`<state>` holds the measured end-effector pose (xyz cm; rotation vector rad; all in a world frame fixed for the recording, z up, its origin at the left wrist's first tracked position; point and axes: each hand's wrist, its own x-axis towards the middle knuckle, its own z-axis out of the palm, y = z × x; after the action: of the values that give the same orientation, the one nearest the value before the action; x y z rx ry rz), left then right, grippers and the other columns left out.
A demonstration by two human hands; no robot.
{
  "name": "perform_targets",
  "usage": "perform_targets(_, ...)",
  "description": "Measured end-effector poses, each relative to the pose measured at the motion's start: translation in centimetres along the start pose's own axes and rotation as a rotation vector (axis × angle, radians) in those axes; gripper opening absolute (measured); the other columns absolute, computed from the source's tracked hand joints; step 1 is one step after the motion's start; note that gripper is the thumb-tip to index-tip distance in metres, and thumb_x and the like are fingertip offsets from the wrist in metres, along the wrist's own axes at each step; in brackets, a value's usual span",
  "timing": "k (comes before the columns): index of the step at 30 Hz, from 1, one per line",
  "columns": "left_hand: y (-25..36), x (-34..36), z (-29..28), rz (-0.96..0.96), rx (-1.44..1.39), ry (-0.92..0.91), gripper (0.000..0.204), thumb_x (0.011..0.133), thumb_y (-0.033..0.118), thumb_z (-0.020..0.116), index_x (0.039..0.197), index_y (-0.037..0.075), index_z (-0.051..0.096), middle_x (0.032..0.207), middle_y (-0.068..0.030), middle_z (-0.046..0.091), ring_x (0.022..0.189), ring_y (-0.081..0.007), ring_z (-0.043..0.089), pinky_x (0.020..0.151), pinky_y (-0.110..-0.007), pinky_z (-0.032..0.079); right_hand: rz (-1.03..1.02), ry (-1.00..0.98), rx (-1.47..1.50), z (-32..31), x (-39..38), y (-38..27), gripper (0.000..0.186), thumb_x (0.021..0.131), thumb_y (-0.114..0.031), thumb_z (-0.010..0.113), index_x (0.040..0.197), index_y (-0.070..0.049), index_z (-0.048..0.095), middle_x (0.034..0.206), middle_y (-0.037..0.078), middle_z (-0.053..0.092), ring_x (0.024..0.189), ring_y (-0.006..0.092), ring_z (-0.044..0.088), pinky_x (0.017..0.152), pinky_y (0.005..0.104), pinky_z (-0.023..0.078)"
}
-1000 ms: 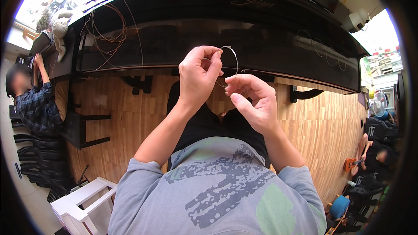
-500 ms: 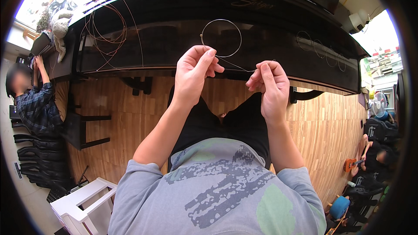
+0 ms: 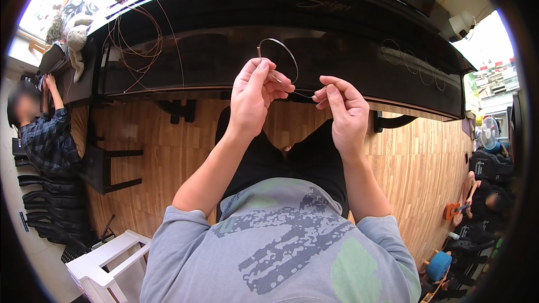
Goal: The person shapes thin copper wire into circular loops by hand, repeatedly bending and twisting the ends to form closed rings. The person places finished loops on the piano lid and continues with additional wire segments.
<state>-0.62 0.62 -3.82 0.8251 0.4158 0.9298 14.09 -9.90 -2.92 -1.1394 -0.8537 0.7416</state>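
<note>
A thin silvery guitar string (image 3: 293, 60), wound into a loop with a brass-coloured end, stands up from my left hand (image 3: 252, 95). My left thumb and fingers are pinched on the coil. From there a free length of the string runs across to my right hand (image 3: 345, 104). The right thumb and forefinger pinch its tip, while the other fingers are loosely curled. Both hands are held in front of the black piano (image 3: 224, 62), just above my lap.
Copper-coloured strings (image 3: 160, 39) lie loosely coiled on the piano at the left; several thin string loops (image 3: 419, 64) are at its right. A person in a checked shirt (image 3: 50, 134) sits far left, near a black stool (image 3: 112, 168). A white stand (image 3: 106, 264) is at lower left.
The string's loop has tilted and looks narrower. My right hand has come slightly left, closer to my left hand, shortening the length between them.
</note>
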Motion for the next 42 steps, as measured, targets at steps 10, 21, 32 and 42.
perform_targets(10, 0.2, -1.1, 2.3, 0.148, 0.775, 0.044, 0.019, 0.096, 0.011, 0.055, 0.106, 0.000, 0.068, 0.068, 0.0006, 0.061, 0.056, -0.0034, 0.052, 0.050, -0.019, 0.041, 0.231, -0.155, 0.196, 0.7, 0.0, -0.6, 0.016, 0.092, -0.009, 0.063, 0.106, 0.000, 0.065, 0.088, 0.006, 0.068, 0.082, 0.0094, 0.064, 0.071, 0.0214, 0.050)
perform_targets(21, -0.3, -0.8, 1.8, 0.433, 1.124, 0.014, 0.018, 0.091, 0.007, 0.059, 0.105, 0.000, 0.069, 0.072, -0.0074, 0.066, 0.057, -0.0064, 0.052, 0.053, -0.022, 0.042, 0.463, -0.386, 0.935, -0.3, -0.4, 1.0, 0.019, 0.095, -0.012, 0.059, 0.108, 0.000, 0.062, 0.090, 0.012, 0.069, 0.076, 0.0135, 0.063, 0.073, 0.0247, 0.048)
perform_targets(32, 1.1, -0.3, 1.6, 0.441, 1.052, 0.170, 0.015, 0.091, 0.004, 0.057, 0.098, -0.003, 0.067, 0.061, -0.0037, 0.058, 0.049, -0.0067, 0.049, 0.047, -0.023, 0.040, 0.243, -0.112, 0.252, 0.0, -1.0, -0.2, 0.021, 0.094, -0.008, 0.055, 0.112, 0.002, 0.060, 0.099, 0.012, 0.068, 0.074, 0.0129, 0.065, 0.071, 0.0234, 0.052)
perform_targets(42, 1.3, -0.1, 0.0, -0.012, 0.311, 0.106, 0.020, 0.100, 0.015, 0.046, 0.111, 0.001, 0.056, 0.071, -0.0044, 0.063, 0.058, -0.0108, 0.063, 0.046, -0.020, 0.048, 0.076, 0.010, 0.022, -0.6, -0.4, -0.1, 0.012, 0.095, -0.007, 0.057, 0.104, 0.000, 0.063, 0.089, 0.007, 0.068, 0.076, 0.0104, 0.064, 0.070, 0.0218, 0.050)
